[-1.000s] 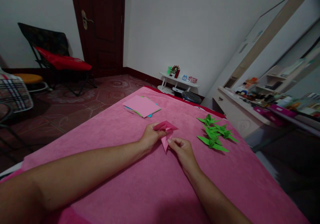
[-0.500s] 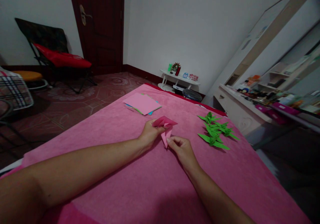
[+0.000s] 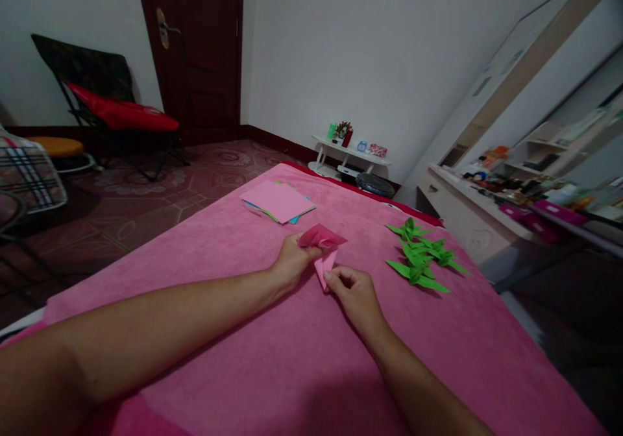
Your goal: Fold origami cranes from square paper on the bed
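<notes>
Between my hands, just above the pink cloth, is a partly folded sheet of pink origami paper (image 3: 321,235). Its darker upper part flares out to the right, and a narrow pointed flap hangs down toward me. My left hand (image 3: 294,257) pinches it at the left side, with the thumb lying across the folds. The fingers of my right hand (image 3: 351,285) are closed on the lower tip of the flap. Several green folded-paper pieces (image 3: 418,254) with pointed petals lie in a group to the right of my hands.
A stack of square coloured paper (image 3: 280,201), pink on top, lies beyond my left hand on the pink cloth (image 3: 233,358). A low white shelf (image 3: 350,150) stands past the far edge. To the right is a cluttered dresser (image 3: 467,209); a folding chair (image 3: 121,115) is at the left.
Almost nothing differs. The flap near my right fingertips has shifted slightly, and both hands keep their grip on the pink paper.
</notes>
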Motion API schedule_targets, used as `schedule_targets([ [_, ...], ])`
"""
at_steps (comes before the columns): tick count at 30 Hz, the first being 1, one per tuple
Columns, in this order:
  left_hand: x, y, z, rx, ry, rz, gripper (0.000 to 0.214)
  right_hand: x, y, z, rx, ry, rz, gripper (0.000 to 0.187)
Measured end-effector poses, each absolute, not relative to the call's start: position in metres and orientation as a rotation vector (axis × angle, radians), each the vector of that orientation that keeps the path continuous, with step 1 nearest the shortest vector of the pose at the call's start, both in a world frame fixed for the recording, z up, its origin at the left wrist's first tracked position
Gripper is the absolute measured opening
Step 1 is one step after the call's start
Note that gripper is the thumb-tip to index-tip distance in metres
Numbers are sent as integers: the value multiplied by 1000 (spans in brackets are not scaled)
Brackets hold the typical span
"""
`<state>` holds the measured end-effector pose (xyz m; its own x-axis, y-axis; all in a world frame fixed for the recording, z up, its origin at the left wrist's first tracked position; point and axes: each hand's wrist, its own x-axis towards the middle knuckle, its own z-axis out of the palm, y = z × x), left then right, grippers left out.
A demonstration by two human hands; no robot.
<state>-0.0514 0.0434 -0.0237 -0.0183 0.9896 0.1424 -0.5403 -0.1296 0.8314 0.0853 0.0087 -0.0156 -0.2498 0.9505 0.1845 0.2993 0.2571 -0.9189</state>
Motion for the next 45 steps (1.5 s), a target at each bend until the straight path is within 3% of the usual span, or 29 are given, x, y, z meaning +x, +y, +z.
schedule_targets([
  [7, -53, 48, -31, 856, 709, 1530, 18, 83, 5, -14, -1172, -1739, 1013, 23],
  [13, -52, 46, -28, 865, 689, 1535, 15, 85, 4, -16, -1215, -1818, 816, 25],
  [20, -51, 39, -14, 904, 712, 1498, 16, 84, 6, -22, -1137, -1768, 1080, 37],
  [29, -49, 42, -24, 852, 726, 1493, 17, 79, 6, -21, -1262, -1781, 982, 28],
  [35, -50, 41, -24, 847, 680, 1430, 20, 82, 5, -29, -1295, -1874, 742, 34],
  [40, -53, 41, -17, 829, 740, 1388, 26, 91, 9, -25, -1299, -1810, 759, 39],
  [45, -55, 43, -18, 891, 800, 1279, 23, 99, 20, -16, -1294, -1567, 585, 28],
])
